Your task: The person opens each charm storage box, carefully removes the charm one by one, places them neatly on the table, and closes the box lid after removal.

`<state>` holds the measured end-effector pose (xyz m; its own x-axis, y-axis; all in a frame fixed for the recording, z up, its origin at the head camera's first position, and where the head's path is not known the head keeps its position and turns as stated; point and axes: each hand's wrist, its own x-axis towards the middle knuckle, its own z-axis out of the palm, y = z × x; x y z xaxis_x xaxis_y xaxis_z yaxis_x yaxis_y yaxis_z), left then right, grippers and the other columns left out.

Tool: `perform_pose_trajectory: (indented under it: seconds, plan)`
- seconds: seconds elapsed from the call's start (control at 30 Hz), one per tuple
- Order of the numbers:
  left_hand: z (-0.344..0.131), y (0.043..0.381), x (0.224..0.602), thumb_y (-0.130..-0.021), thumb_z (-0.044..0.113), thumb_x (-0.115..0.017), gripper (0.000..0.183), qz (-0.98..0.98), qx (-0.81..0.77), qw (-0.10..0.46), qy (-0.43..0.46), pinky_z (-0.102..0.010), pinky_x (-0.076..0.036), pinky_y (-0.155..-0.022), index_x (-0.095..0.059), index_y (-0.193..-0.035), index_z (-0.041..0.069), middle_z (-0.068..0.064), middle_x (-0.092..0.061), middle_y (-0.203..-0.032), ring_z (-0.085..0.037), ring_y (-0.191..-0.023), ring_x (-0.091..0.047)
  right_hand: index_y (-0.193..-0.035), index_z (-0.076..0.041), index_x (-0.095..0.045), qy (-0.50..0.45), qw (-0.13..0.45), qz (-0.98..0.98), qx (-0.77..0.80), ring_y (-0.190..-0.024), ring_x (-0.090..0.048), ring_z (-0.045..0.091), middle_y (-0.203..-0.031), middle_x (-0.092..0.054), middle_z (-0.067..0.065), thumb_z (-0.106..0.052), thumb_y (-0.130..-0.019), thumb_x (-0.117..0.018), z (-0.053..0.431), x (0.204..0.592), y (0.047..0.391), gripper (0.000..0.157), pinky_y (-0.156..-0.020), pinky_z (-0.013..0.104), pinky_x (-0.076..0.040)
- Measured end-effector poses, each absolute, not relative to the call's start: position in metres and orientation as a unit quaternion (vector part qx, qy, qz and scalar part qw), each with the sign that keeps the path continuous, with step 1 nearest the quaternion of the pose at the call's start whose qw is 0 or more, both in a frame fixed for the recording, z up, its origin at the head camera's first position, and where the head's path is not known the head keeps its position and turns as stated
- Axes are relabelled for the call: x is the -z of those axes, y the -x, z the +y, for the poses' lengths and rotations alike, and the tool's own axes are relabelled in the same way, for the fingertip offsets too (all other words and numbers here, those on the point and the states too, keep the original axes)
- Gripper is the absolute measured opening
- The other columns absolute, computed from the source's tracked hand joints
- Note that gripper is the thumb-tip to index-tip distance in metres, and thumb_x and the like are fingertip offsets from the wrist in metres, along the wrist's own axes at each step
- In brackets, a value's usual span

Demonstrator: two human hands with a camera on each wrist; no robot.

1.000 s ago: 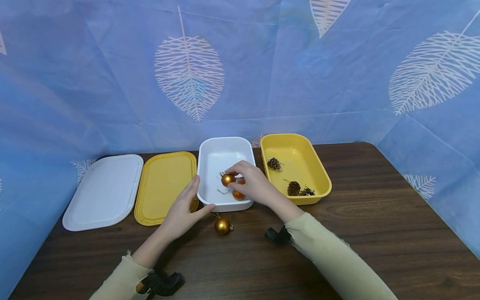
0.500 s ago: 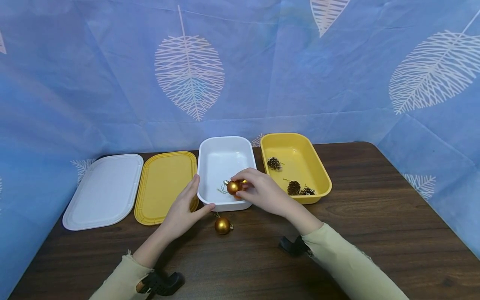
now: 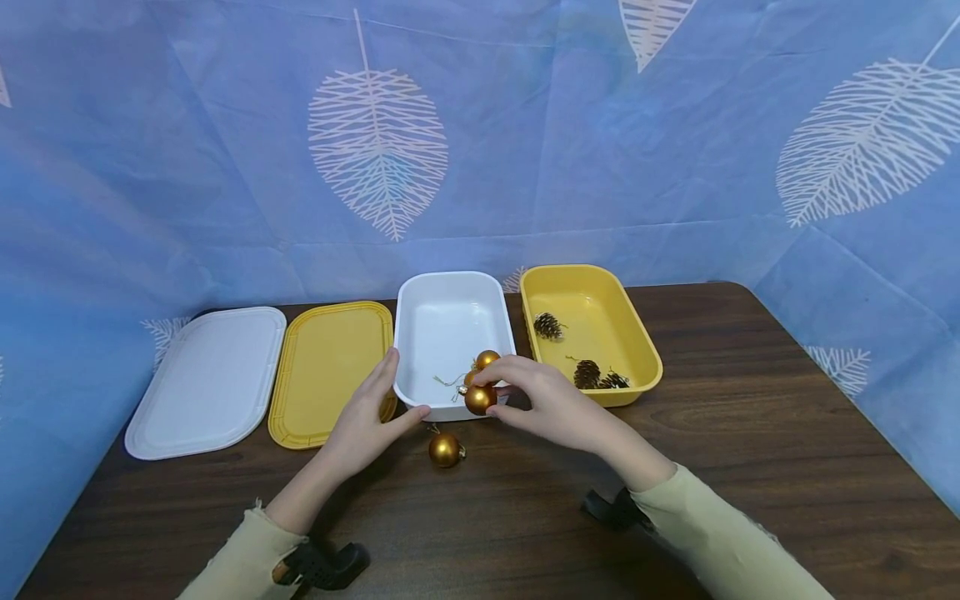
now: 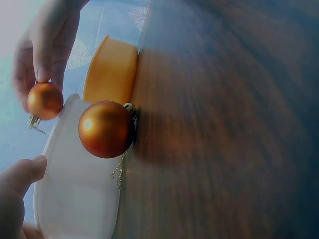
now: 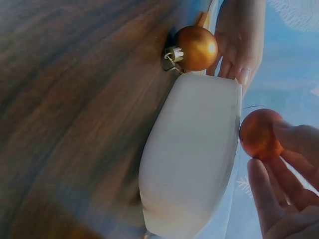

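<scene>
My right hand (image 3: 551, 404) pinches a gold Christmas ball (image 3: 480, 400) between thumb and fingers, just over the front rim of the white box (image 3: 442, 321). In the right wrist view that held Christmas ball (image 5: 261, 133) overlaps the rim's edge. Other gold balls (image 3: 487, 359) lie inside the box near its front right, partly hidden by the held one and my fingers. My left hand (image 3: 367, 429) rests at the box's front left corner, fingers straight along the side and thumb at the front rim. Another gold ball (image 3: 444, 450) lies on the table just before the box.
A yellow box (image 3: 600, 325) with several pine cones (image 3: 587, 375) stands right of the white one. To the left lie a yellow lid (image 3: 330, 367) and a white lid (image 3: 210, 383). A blue leaf-patterned cloth (image 3: 495, 150) hangs behind the dark wooden table (image 3: 750, 400).
My right hand has drawn the pinched ball toward the front right, from inside the white box to over its front rim. My left hand has stayed put.
</scene>
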<state>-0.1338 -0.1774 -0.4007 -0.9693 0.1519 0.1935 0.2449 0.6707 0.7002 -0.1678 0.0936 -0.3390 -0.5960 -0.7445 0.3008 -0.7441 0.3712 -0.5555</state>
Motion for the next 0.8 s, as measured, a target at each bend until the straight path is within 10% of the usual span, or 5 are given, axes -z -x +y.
perform_pose_trajectory:
  seconds: [0.8]
  plan:
    - [-0.178,0.133,0.400,-0.086,0.050,-0.066,0.094,-0.907,0.401,0.061,0.111,-0.055,-0.023,-0.109,-0.016,-0.152,0.005,-0.014,-0.015,-0.157,-0.034,-0.142,-0.017,-0.116,-0.011,-0.065,0.472,0.072,0.833,0.277,-0.114,-0.054,0.011,-0.120,-0.061,-0.002,-0.014,-0.088,-0.070,0.101,0.362,0.152,0.029,-0.092,0.027,-0.047]
